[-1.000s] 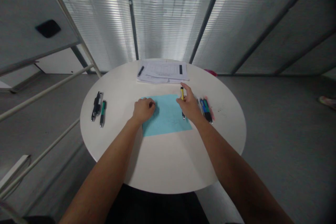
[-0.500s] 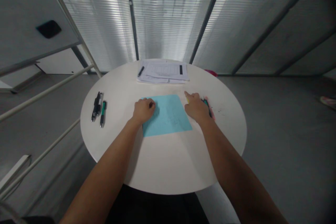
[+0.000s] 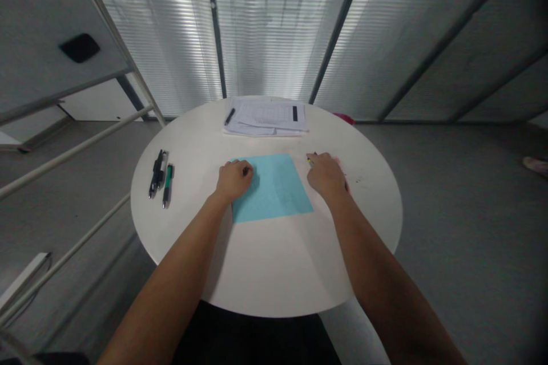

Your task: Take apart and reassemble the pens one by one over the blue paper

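Observation:
A light blue sheet [image 3: 276, 188] lies flat on the round white table [image 3: 274, 262]. My left hand [image 3: 234, 178] rests on the sheet's left edge, its fingers curled; whatever they hold, if anything, is hidden. Just right of the sheet is my right hand [image 3: 326, 175], fingers bent over small dark and yellow items [image 3: 310, 162] too small to name. Part of something pink [image 3: 347, 183] shows beside that hand, mostly covered by it.
Black pens [image 3: 156, 173] and a green and black pen [image 3: 167, 185] lie at the table's left. A stack of white papers [image 3: 265, 118] sits at the back, bearing a small dark object [image 3: 230, 116]. Dark specks dot the table's right side.
My right hand has shifted slightly right, away from the sheet, and its outstretched index finger has drawn in. The green item beside it is now covered. My left hand stays put.

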The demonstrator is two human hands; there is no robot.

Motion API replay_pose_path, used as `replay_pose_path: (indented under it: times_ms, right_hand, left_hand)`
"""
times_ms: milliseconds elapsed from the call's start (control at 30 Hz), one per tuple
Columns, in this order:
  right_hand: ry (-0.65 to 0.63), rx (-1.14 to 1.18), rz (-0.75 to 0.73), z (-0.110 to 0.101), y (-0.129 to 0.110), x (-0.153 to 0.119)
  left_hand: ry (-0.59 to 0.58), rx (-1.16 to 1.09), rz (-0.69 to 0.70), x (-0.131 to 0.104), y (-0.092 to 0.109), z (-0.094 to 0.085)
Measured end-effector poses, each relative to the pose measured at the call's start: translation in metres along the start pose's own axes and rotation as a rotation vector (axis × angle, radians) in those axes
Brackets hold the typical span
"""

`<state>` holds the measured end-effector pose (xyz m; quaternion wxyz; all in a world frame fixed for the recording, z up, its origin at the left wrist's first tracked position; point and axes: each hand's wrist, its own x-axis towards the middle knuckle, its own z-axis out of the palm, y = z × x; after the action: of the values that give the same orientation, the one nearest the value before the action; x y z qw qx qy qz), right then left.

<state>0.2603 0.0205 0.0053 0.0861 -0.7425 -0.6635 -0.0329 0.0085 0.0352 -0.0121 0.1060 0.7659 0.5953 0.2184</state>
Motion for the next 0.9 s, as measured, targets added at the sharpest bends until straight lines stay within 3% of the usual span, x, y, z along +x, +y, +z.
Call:
replay_pose_path:
  times_ms: [300,633,733,833,900]
  right_hand:
    - [0.014,0.001,0.02,0.003,0.002,0.0]
    - [0.193,0.184,-0.073,0.003,-0.005,0.003]
    - [0.299,0.355,-0.226,0.002,-0.016,0.001]
    - [0.179,0.526,-0.442,0.009,-0.025,-0.002]
    - [0.105,0.569,-0.51,0.016,-0.028,-0.003]
  left_hand:
    - [-0.01,0.008,0.0,-0.001,0.001,-0.002]
    - [0.007,-0.047,-0.006,-0.001,0.003,-0.003]
    - [0.131,-0.092,-0.066,-0.002,0.002,-0.01]
    - [0.316,-0.017,-0.229,-0.005,-0.002,-0.024]
    - [0.427,0.08,-0.376,-0.009,-0.007,-0.033]
